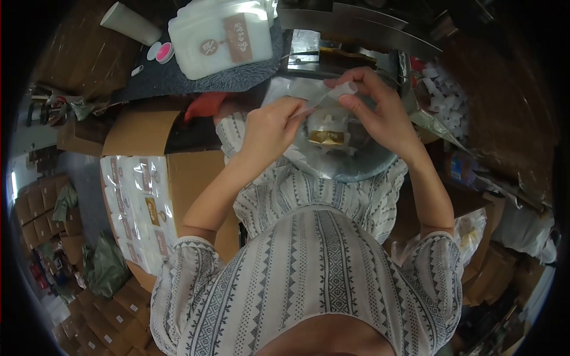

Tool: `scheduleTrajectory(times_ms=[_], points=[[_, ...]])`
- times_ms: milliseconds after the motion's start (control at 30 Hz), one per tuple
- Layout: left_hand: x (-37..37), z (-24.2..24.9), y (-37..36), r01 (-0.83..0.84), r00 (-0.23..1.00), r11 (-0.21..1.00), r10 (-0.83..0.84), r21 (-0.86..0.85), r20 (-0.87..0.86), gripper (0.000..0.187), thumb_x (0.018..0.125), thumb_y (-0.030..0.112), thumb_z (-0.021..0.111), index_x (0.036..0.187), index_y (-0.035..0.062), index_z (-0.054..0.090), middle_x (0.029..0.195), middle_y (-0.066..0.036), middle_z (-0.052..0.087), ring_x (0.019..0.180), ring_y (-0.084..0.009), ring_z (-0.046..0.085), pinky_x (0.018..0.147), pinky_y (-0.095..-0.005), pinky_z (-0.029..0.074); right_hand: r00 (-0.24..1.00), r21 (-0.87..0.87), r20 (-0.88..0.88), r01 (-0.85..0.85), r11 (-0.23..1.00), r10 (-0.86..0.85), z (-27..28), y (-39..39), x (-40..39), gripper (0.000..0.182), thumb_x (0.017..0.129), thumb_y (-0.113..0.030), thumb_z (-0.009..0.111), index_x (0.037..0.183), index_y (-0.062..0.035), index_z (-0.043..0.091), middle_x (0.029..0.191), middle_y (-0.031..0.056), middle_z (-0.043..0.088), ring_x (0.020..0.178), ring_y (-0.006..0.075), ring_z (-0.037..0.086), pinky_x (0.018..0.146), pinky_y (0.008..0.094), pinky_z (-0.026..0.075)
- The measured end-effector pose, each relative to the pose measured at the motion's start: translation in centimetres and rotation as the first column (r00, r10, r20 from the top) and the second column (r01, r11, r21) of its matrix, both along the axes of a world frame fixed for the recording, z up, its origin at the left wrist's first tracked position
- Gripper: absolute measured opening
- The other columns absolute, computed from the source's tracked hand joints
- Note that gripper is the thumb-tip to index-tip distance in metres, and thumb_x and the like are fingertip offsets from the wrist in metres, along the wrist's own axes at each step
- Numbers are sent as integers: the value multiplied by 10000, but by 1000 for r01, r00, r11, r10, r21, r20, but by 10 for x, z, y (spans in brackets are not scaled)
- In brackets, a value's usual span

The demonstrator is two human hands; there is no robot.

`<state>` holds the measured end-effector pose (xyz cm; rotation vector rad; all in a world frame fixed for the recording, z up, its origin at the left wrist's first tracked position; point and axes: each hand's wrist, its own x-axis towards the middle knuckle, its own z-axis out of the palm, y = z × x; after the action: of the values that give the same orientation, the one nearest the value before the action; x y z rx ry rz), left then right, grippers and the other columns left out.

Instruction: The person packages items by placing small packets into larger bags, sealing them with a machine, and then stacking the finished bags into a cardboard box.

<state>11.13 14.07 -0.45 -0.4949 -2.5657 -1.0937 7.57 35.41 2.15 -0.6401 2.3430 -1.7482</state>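
Note:
Above my lap, my left hand is closed, thumb and fingers pinching the edge of a thin clear plastic piece. My right hand has thumb and fingers closed around a small white plastic tube-like piece, its round end facing up. The clear plastic seems to run between both hands; where it joins the white piece I cannot make out. Below them, a round shallow tray rests on my lap. On it sits a translucent pack with a gold label, and small white bits lie around it.
White packs with a brown label are stacked on a grey fluffy mat. An open carton at left holds rows of wrapped white packs. Many small white pieces are heaped at right. A paper cup lies at upper left.

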Motion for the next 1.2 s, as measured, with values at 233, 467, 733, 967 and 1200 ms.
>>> scheduleTrajectory(times_ms=[233, 467, 733, 967, 1200], points=[[-49, -17, 34, -63, 697, 881, -298, 470, 652, 257, 895, 192, 605, 950, -54, 650, 834, -80, 666, 743, -133, 642, 642, -242, 495, 899, 264, -346, 367, 892, -268, -9, 38, -10, 329, 868, -202, 625, 1149, -45, 555, 1068, 133, 647, 946, 303, 640, 770, 332, 498], [-68, -14, 48, -334, 565, 657, -434, 675, 702, 348, 915, 248, 590, 1064, -66, 604, 883, -92, 659, 732, -125, 631, 637, -227, 503, 830, 534, -451, 546, 645, -329, -18, 98, -27, 246, 848, -184, 606, 1074, -87, 594, 996, 157, 643, 867, 348, 624, 738, 409, 496], [-72, -68, -52, -494, 864, 623, 273, -606, -424, 515, 833, 288, 650, 1245, 27, 485, 1266, -176, 471, 1142, -337, 466, 947, -445, 372, 841, 761, -531, 529, 376, -109, -63, 137, -53, 207, 857, -196, 563, 1024, -102, 641, 970, 180, 638, 892, 398, 596, 761, 481, 480], [-33, -42, -76, -312, 949, 851, 301, -422, -95, 182, 815, 169, 646, 966, 68, 632, 918, -104, 618, 839, -318, 599, 751, -400, 453, 865, 604, -321, 500, 620, -386, 18, 86, -15, 228, 828, -162, 648, 1023, -44, 637, 889, 134, 653, 787, 236, 650, 684, 329, 508], [-3, 5, -26, -232, 959, 957, 195, -176, -205, 90, 778, 54, 650, 868, 53, 645, 771, -100, 595, 679, -304, 597, 555, -355, 462, 933, 227, -355, 153, 962, -65, 18, 3, 0, 196, 820, -21, 646, 1015, -8, 628, 966, 61, 669, 846, 144, 643, 725, 259, 507]])
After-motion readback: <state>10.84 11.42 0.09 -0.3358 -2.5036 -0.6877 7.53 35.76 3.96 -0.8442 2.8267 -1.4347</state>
